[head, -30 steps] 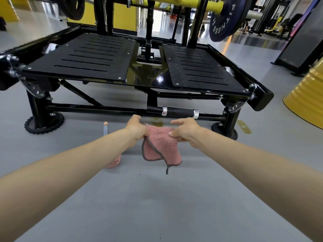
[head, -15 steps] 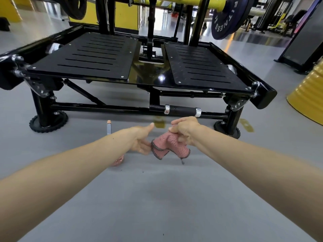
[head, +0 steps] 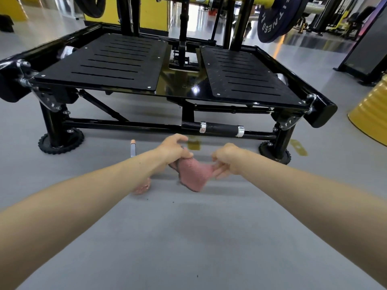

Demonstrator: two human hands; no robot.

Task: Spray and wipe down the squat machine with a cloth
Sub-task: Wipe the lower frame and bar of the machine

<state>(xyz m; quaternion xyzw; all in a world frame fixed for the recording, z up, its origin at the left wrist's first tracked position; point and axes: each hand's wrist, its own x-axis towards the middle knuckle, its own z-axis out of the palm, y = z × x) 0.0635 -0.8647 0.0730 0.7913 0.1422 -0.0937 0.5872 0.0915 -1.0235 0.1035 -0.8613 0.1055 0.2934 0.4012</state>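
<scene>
A pink cloth (head: 193, 173) with a dark edge hangs stretched between my two hands above the grey floor. My left hand (head: 172, 148) grips its left corner and my right hand (head: 227, 159) pinches its right corner. Just beyond them stands the black squat machine (head: 117, 63), with two slotted foot plates and a low front crossbar (head: 219, 129). A spray bottle (head: 133, 147) with a pink base stands on the floor, mostly hidden behind my left forearm.
A dark weight plate (head: 276, 17) hangs on a yellow bar at the upper right. A yellow ribbed drum (head: 370, 118) stands at the right edge. Round black feet (head: 60, 143) carry the machine's front legs. Open grey floor lies under my arms.
My left hand has taken hold of the cloth again and the two hands have drawn apart, spreading the bunched cloth between them. The view has shifted slightly closer to the machine.
</scene>
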